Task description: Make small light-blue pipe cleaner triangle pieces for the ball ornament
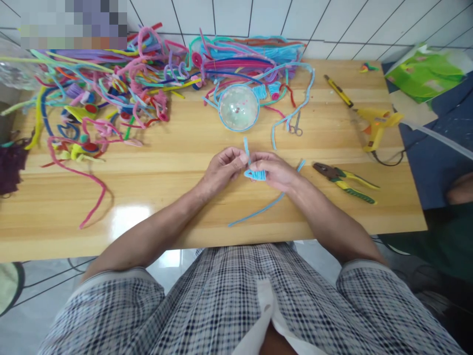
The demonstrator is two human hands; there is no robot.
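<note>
Between my hands is a light blue pipe cleaner, wound into a small coil with one end standing up. My right hand is closed around the coil's right side. The fingers of my left hand pinch close to the upright end, at the coil's left. A loose blue pipe cleaner lies on the wood below my right hand, partly hidden by the wrist. Just beyond my hands stands a clear round bowl with a blue rim.
A tangle of coloured pipe cleaners covers the back left. Pliers, small scissors, a yellow glue gun with its cord and a utility knife lie on the right. A green packet is at the far right, near another person's arm.
</note>
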